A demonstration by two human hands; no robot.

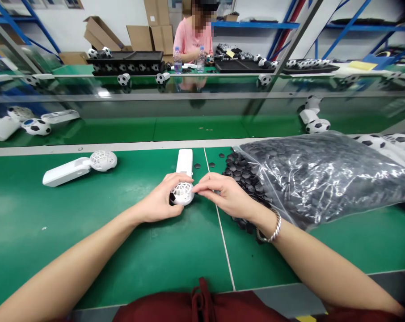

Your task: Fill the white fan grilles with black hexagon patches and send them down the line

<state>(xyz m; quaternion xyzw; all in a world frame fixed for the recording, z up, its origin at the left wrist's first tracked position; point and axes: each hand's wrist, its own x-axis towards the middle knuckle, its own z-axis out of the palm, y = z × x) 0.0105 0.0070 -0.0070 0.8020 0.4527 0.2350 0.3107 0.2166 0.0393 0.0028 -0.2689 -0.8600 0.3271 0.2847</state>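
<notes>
A white hand-held fan [184,175] with a ball-shaped lattice head lies on the green table [88,232], handle pointing away from me. My left hand [162,199] curls around the lattice head and holds it. My right hand [222,194] pinches its fingertips together at the right side of the head, on something too small to make out. A few black patches sit on the head's lower left. A loose heap of small black pieces [246,176] lies just right of my right hand.
A clear plastic bag [326,174] full of black pieces lies at the right. Another white fan [77,167] rests at the left. Finished football-patterned fans [35,126] lie on the conveyor behind. A person in pink [193,40] works at the far bench with trays and boxes.
</notes>
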